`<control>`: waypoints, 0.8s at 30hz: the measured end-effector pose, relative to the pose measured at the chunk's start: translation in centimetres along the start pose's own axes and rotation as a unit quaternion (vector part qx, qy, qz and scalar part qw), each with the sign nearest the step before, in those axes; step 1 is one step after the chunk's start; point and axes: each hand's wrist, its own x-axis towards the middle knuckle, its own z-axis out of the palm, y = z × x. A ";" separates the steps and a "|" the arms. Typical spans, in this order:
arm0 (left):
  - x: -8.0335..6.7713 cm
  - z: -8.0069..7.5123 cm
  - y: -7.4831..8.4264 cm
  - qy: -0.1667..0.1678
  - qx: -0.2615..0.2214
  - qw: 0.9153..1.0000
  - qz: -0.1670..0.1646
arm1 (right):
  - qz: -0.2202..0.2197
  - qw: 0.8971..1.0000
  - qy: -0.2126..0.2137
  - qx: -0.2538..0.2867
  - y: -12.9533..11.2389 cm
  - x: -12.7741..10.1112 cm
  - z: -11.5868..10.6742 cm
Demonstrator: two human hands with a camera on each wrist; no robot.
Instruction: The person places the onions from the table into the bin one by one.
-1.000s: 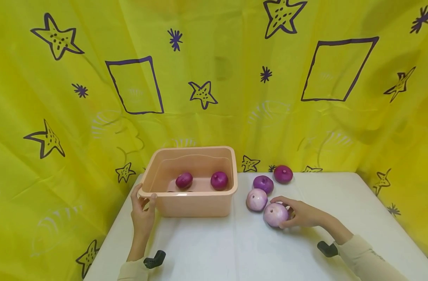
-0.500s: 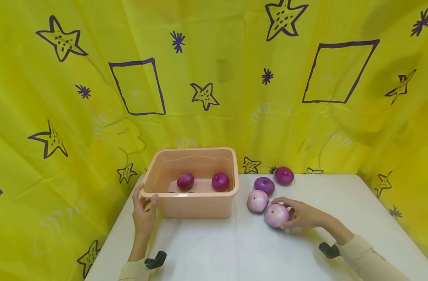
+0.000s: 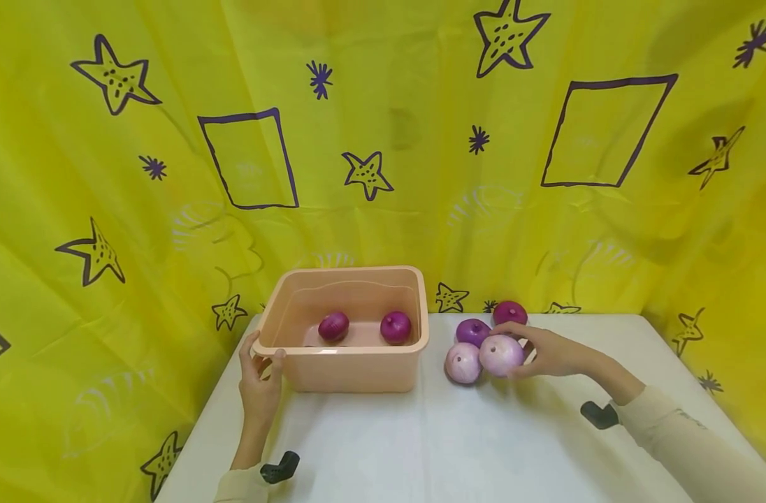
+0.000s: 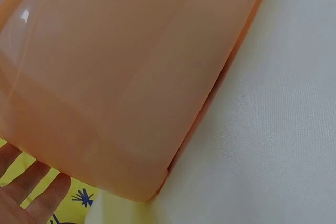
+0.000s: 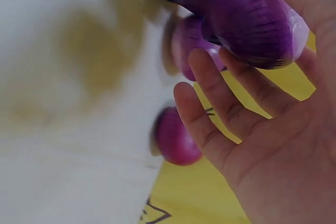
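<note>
A pale purple onion (image 3: 500, 355) is gripped by the curled fingers of the right hand (image 3: 549, 351) and held above the white table (image 3: 433, 447), right of the peach tub (image 3: 345, 367). The tub's near-left corner is held by the left hand (image 3: 260, 377), thumb on the rim.

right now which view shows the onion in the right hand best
The head view: the held onion shows whole, lifted in the right hand. The right wrist view shows it close, cropped and partly behind fingers. The left wrist view shows only the tub.
</note>
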 end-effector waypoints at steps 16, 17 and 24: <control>-0.1 -0.1 0.0 -0.008 -0.007 1.000 0.002 | -0.012 0.994 0.105 -0.037 -3.3 3.4 -5.5; -0.1 -0.1 0.0 -0.007 -0.007 1.000 0.002 | -0.011 0.993 0.110 -0.039 -3.5 3.5 -5.8; 0.0 -0.1 0.0 -0.004 -0.004 1.000 0.007 | 0.007 0.991 0.127 -0.050 -4.7 4.0 -7.2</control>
